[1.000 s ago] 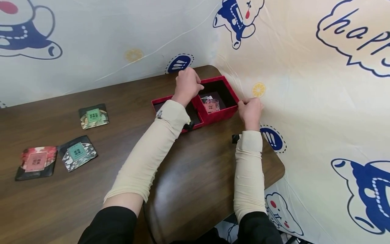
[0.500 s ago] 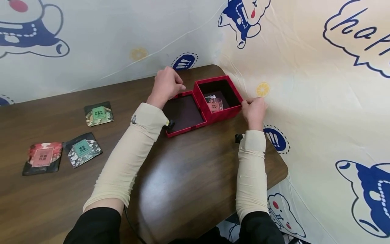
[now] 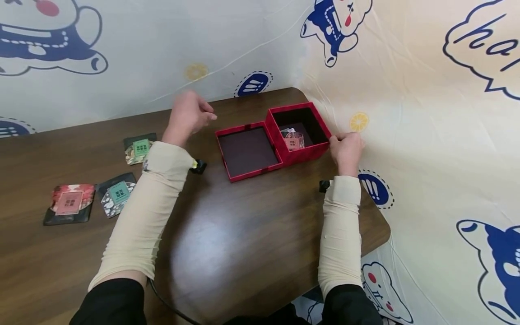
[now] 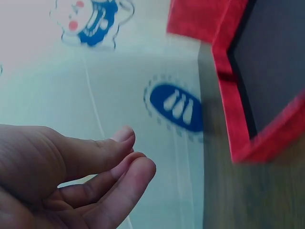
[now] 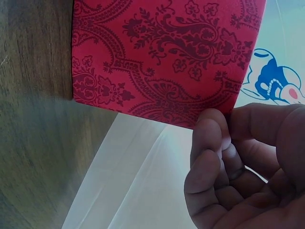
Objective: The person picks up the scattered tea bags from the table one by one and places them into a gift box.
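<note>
Cartoon-printed wall covering (image 3: 154,45) backs a brown table (image 3: 243,234), with an open red box (image 3: 304,155) near its corner.
Right hand (image 3: 347,151) pinches the box's outer corner; left hand (image 3: 188,115) hangs off beyond the folded-out lid (image 3: 248,151), holding nothing, thumb and fingertips close together. Steadying the box seems the step in hand: best keep the pinch light and low, so the box neither slides nor tips, and keep the left sleeve off the packets. One packet with a pink label (image 3: 293,142) sits inside the box; left of the box, past the lid, lie a green-labelled packet (image 3: 140,148), a teal-labelled packet (image 3: 118,193) and a red packet (image 3: 68,203). Their labels show a window-like emblem, no readable brand. Right of the box, cut-off lettering (image 3: 485,43) reads "ha".
</note>
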Available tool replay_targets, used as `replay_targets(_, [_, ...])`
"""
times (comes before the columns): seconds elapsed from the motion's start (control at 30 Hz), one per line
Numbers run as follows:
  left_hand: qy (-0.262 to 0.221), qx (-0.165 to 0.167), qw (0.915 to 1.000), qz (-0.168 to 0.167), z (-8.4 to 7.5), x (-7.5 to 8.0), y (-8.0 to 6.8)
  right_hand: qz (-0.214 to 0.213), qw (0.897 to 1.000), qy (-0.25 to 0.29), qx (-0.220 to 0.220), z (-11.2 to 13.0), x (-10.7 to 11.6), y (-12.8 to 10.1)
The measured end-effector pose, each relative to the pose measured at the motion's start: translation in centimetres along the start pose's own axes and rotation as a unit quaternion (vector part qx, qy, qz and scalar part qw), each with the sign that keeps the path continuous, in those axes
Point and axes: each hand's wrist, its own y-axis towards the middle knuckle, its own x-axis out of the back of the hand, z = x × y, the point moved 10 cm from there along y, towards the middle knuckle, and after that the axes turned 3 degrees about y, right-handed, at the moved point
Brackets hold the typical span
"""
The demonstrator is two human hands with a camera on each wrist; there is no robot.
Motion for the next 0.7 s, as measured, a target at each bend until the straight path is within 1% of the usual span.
replay_targets(0.07, [0.001, 0.015, 0.9999, -0.001, 1.5, 0.6, -0.3, 0.003, 1.0, -0.002, 0.003, 0.1, -0.1, 0.0])
replay_targets(0.17, [-0.001, 0.025, 0.9997, -0.008, 3.1, 1.4, -0.6, -0.003, 1.0, -0.01, 0.012, 0.2, 0.1, 0.0])
replay_targets(0.37, [0.003, 0.025, 0.9996, -0.01, 4.9, 2.3, -0.6, -0.008, 1.0, -0.013, 0.006, 0.1, 0.3, -0.1])
replay_targets(0.47, [0.013, 0.037, 0.9992, -0.009, 6.4, 3.0, -0.7, -0.005, 1.0, -0.011, 0.007, 0.1, 0.2, -0.1])
replay_targets(0.57, [0.018, 0.049, 0.9984, -0.019, 7.9, 3.9, -0.8, -0.001, 1.0, -0.009, 0.008, 0.1, 0.1, -0.2])
replay_targets(0.7, [0.022, 0.048, 0.9982, -0.031, 8.8, 4.5, -0.9, -0.002, 1.0, -0.012, 0.007, 0.0, 0.3, -0.2])
